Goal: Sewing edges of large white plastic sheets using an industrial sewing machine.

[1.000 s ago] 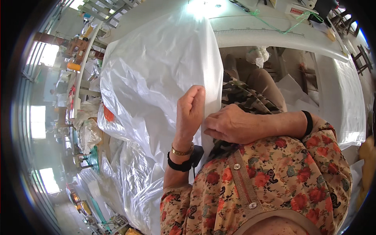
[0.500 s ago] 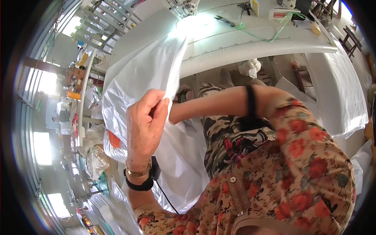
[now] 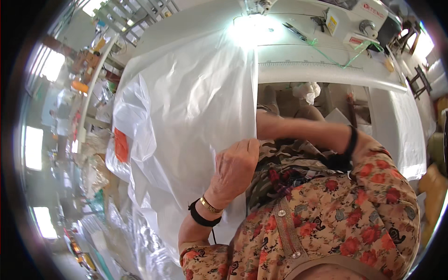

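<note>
Sheet (image 3: 186, 112): one, white, glossy; beyond and left of the left hand, its right edge at the fingertips.
Left hand (image 3: 236, 165): fingers bunched, pinching that edge.
Right hand (image 3: 266, 126): just beyond the left hand, fingers hidden behind the sheet; grip cannot be told.
Light (image 3: 255, 30): bright, well beyond both hands.
Ruler (image 3: 308, 64): beyond and right of the left hand.

One held sheet (image 3: 186, 112), two black bands (image 3: 199, 217) and one gold band (image 3: 210, 206) show
</note>
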A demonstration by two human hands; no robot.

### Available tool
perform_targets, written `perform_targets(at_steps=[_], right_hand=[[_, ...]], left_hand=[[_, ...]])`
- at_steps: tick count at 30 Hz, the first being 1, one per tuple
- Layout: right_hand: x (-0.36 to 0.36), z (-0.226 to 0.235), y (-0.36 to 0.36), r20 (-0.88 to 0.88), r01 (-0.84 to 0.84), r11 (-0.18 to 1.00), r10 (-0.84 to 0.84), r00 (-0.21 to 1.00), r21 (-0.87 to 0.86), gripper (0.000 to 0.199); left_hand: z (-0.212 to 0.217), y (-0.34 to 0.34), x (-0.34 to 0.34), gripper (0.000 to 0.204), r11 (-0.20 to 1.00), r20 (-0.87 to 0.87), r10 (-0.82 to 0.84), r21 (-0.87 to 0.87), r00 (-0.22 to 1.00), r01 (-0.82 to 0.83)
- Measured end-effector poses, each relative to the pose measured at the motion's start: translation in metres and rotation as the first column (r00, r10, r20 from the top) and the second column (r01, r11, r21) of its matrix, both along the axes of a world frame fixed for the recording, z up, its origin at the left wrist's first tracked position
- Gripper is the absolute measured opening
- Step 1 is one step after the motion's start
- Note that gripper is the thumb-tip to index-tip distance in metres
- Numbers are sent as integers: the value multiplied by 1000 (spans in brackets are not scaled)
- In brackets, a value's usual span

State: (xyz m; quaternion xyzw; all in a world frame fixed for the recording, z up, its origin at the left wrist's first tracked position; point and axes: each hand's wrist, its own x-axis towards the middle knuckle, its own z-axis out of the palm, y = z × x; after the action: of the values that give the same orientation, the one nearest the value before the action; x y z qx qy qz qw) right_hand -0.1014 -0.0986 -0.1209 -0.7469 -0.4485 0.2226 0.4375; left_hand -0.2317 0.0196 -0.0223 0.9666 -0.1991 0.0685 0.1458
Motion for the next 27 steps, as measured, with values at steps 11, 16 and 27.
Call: perform_targets(at_steps=[11, 16, 27], right_hand=[[169, 86, 13, 651, 632, 685, -299, 697, -362, 23], [192, 82, 19, 733, 647, 651, -198, 650, -398, 18], [127, 79, 16, 759, 705, 561, -194, 621, -434, 17]], left_hand=[[16, -22, -3, 11, 996, 59, 11, -84, 998, -6], [13, -36, 0, 12, 996, 92, -15, -82, 996, 23], [-21, -49, 0, 12, 986, -34, 1, -169, 999, -7]])
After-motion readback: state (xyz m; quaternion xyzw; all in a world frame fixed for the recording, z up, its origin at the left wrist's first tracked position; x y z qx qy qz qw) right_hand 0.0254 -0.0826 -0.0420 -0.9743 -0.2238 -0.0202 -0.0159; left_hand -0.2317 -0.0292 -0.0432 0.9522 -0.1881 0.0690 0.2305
